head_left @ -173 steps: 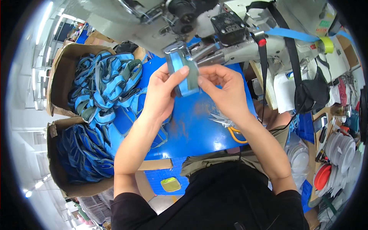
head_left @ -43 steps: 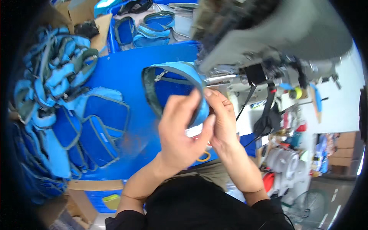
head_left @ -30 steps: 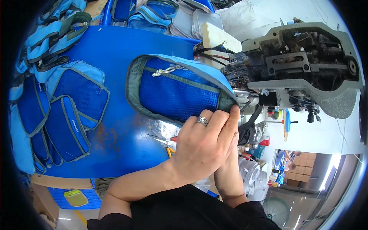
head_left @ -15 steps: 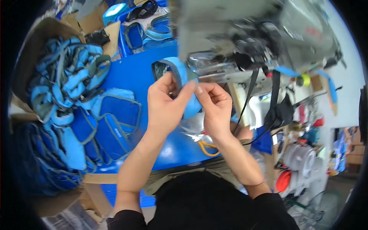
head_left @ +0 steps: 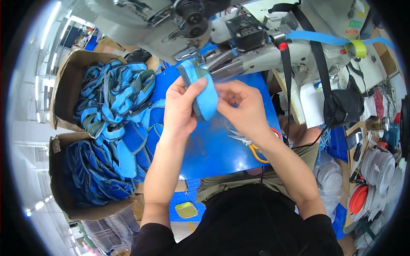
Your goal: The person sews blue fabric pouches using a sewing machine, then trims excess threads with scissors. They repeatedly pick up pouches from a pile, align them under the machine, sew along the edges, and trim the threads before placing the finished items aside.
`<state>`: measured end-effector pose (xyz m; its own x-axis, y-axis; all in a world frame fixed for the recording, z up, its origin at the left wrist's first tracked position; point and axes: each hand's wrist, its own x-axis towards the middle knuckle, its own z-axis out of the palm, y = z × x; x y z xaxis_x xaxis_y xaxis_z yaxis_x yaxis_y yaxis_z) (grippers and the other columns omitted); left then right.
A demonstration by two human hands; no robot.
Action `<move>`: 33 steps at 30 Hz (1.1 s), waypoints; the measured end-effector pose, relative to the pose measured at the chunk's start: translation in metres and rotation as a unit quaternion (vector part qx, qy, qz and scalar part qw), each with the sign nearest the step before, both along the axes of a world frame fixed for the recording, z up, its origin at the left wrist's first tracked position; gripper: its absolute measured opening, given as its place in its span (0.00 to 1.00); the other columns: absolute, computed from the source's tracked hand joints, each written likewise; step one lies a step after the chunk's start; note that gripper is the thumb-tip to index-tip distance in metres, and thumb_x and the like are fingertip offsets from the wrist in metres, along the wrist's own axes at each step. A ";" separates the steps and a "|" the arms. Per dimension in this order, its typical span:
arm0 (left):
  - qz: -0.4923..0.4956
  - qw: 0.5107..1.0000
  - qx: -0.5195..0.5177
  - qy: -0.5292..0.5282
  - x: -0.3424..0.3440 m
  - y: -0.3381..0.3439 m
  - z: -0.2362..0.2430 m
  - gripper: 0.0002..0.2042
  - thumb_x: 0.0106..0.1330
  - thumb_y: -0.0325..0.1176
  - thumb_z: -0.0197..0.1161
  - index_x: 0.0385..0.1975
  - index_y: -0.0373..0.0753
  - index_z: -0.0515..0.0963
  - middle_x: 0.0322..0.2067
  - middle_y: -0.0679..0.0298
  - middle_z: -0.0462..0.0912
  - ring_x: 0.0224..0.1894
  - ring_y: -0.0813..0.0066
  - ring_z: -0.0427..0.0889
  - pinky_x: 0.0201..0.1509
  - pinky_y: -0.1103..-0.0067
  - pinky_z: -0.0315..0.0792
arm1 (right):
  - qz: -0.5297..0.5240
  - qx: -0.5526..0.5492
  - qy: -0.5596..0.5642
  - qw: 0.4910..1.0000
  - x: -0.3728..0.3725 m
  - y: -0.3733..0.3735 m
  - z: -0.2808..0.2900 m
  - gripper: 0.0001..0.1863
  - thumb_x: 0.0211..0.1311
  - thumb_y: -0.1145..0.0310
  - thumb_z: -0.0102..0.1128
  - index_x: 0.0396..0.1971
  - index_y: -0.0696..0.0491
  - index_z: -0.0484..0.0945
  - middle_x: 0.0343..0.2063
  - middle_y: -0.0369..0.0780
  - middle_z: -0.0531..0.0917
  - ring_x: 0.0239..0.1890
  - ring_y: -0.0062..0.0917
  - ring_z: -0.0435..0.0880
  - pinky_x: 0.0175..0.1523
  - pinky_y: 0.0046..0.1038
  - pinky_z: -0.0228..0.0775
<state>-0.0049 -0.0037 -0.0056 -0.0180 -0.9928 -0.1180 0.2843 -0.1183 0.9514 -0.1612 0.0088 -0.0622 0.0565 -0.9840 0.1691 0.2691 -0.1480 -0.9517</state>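
Clearly, fabric [head_left: 208, 98] in left hand [head_left: 180, 106]

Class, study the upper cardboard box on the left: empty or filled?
Filled: blue and grey-green fabric bands pile up inside the cardboard box; how deep they go, I cannot tell.

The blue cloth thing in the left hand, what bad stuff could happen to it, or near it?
The blue cloth piece, pinched in the left hand, looks close to the metal parts of the machine, so it might snag.

The scissors lie on the table near the right forearm, so an arm brushing the blades could get nicked.

The blue loops heaped in the cardboard box might tumble out.
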 end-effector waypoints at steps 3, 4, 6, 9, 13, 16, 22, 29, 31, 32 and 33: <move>0.003 1.000 -0.002 -0.005 -0.005 0.000 0.003 0.07 0.68 0.26 0.67 0.43 0.33 0.79 0.34 0.61 0.87 0.32 0.78 0.87 0.37 0.79 0.82 | 0.019 0.016 -0.016 1.000 -0.004 0.004 -0.003 0.15 0.58 0.78 0.69 0.47 0.58 0.87 0.30 0.34 0.82 0.28 0.13 0.80 0.35 0.18 0.73; 0.004 1.000 -0.001 -0.003 -0.007 -0.001 0.003 0.07 0.69 0.26 0.67 0.43 0.33 0.79 0.34 0.61 0.87 0.32 0.77 0.87 0.36 0.79 0.82 | 0.026 0.023 -0.024 0.999 -0.004 0.005 -0.002 0.15 0.59 0.78 0.69 0.47 0.58 0.86 0.29 0.34 0.82 0.29 0.13 0.80 0.35 0.18 0.73; 0.010 1.000 0.009 0.001 -0.008 -0.001 0.003 0.07 0.69 0.25 0.66 0.43 0.33 0.79 0.34 0.62 0.87 0.31 0.78 0.86 0.35 0.80 0.82 | 0.037 0.038 -0.040 0.998 -0.005 0.007 0.000 0.15 0.60 0.79 0.68 0.48 0.59 0.86 0.29 0.33 0.83 0.29 0.12 0.79 0.35 0.17 0.73; 0.018 0.999 0.029 -0.004 -0.007 0.001 0.003 0.07 0.68 0.24 0.66 0.43 0.33 0.79 0.34 0.62 0.87 0.31 0.79 0.86 0.35 0.80 0.81 | 0.051 0.060 -0.069 0.995 -0.004 0.009 0.004 0.14 0.62 0.79 0.68 0.49 0.61 0.85 0.29 0.32 0.83 0.29 0.10 0.79 0.35 0.16 0.72; 0.015 0.999 0.031 -0.012 -0.001 -0.013 0.011 0.08 0.67 0.23 0.66 0.44 0.33 0.79 0.35 0.62 0.87 0.33 0.79 0.86 0.36 0.80 0.81 | 0.068 0.086 -0.110 0.988 -0.003 0.007 0.016 0.14 0.65 0.78 0.67 0.50 0.62 0.84 0.29 0.31 0.83 0.29 0.09 0.79 0.34 0.14 0.71; 0.005 1.000 0.023 -0.006 0.000 -0.012 0.010 0.09 0.68 0.26 0.67 0.46 0.33 0.79 0.36 0.62 0.87 0.35 0.79 0.86 0.39 0.80 0.81 | 0.074 0.092 -0.121 0.986 -0.004 0.004 0.021 0.14 0.65 0.78 0.67 0.50 0.62 0.84 0.29 0.31 0.84 0.29 0.08 0.79 0.34 0.14 0.71; -0.009 0.998 0.000 -0.067 0.002 0.017 0.009 0.12 0.73 0.32 0.65 0.50 0.34 0.79 0.41 0.63 0.87 0.38 0.81 0.86 0.44 0.80 0.80 | 0.056 0.046 -0.073 0.995 -0.010 0.002 0.016 0.14 0.61 0.76 0.68 0.48 0.58 0.86 0.29 0.31 0.85 0.30 0.11 0.80 0.33 0.17 0.70; -0.027 0.980 0.155 0.124 0.007 0.016 0.016 0.13 0.77 0.35 0.59 0.54 0.36 0.78 0.46 0.60 0.87 0.47 0.71 0.88 0.54 0.71 0.83 | 0.005 -0.010 0.005 1.000 -0.015 0.012 0.011 0.15 0.57 0.71 0.72 0.44 0.56 0.87 0.29 0.36 0.87 0.32 0.17 0.83 0.36 0.22 0.73; -0.031 0.972 0.180 0.146 0.006 0.017 0.018 0.12 0.77 0.36 0.59 0.52 0.36 0.78 0.45 0.60 0.87 0.50 0.70 0.87 0.56 0.70 0.82 | 0.015 -0.029 0.012 0.999 -0.016 0.013 0.012 0.15 0.59 0.73 0.71 0.46 0.57 0.86 0.33 0.34 0.85 0.33 0.14 0.80 0.37 0.19 0.73; -0.023 0.979 0.165 0.115 0.003 0.020 0.019 0.11 0.77 0.35 0.60 0.52 0.36 0.78 0.45 0.60 0.87 0.49 0.70 0.87 0.55 0.71 0.82 | 0.002 -0.032 0.015 0.999 -0.015 0.013 0.011 0.14 0.57 0.72 0.71 0.44 0.57 0.87 0.31 0.36 0.86 0.32 0.16 0.82 0.37 0.21 0.74; -0.015 0.985 0.148 0.087 -0.002 0.023 0.020 0.11 0.76 0.35 0.61 0.51 0.37 0.78 0.44 0.60 0.87 0.47 0.71 0.88 0.54 0.71 0.83 | -0.010 -0.037 0.021 0.999 -0.014 0.012 0.009 0.13 0.55 0.71 0.72 0.42 0.56 0.87 0.30 0.37 0.87 0.32 0.19 0.84 0.37 0.23 0.74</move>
<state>-0.0070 0.0189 0.0146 -0.0922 -0.9139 -0.3953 0.4320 -0.3944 0.8110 -0.1756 0.0208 -0.0529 0.0461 -0.9701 0.2383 0.2262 -0.2222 -0.9484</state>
